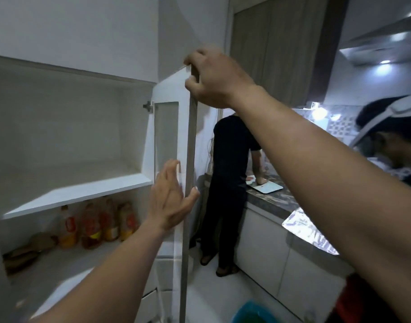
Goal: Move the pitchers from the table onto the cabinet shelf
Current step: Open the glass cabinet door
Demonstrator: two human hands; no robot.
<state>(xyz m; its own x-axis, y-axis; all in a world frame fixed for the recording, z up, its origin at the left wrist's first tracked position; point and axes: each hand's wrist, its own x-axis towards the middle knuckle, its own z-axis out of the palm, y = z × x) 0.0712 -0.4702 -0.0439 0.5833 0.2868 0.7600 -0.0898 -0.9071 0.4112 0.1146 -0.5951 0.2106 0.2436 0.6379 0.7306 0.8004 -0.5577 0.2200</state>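
The white cabinet stands open on my left. Its upper shelf is bare. The cabinet door, with a frosted glass panel, juts edge-on toward me. My right hand grips the door's top corner, fingers curled over the edge. My left hand lies flat against the door's inner face lower down, fingers spread and thumb on the edge. No pitcher and no table are in view.
Several oil bottles stand on the lower shelf, with dark bags beside them. A person in dark clothes stands at the kitchen counter just behind the door. Another person's head is at the right. A blue bin sits on the floor.
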